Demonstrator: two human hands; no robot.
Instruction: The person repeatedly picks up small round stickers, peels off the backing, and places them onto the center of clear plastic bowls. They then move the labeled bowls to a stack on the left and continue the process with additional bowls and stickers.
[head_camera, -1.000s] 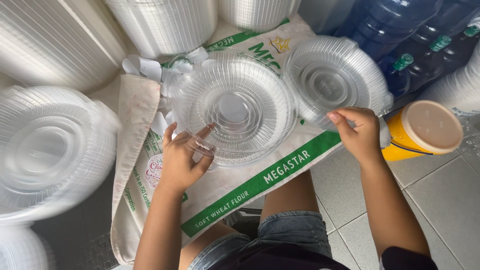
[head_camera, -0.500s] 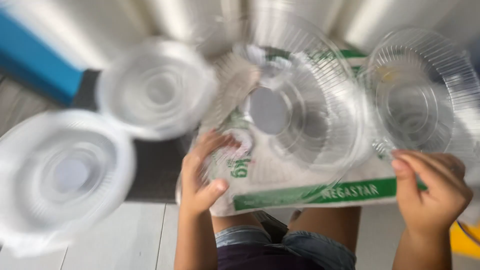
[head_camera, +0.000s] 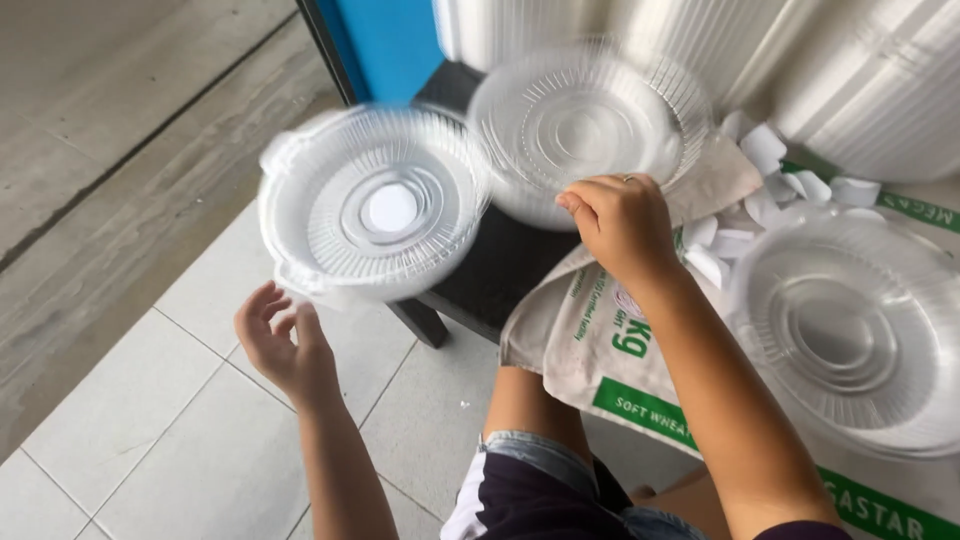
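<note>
the right hand pinches the near rim of a clear plastic lid over the dark table. the left hand hangs open, grip empty, just below a second clear lid (blurred).

Head camera looks steeply down, close above the lap.

A clear ribbed plastic bowl tilts on the dark stool, its near rim pinched. A second clear bowl, blurred, sits just left of it, overhanging the edge.
</note>
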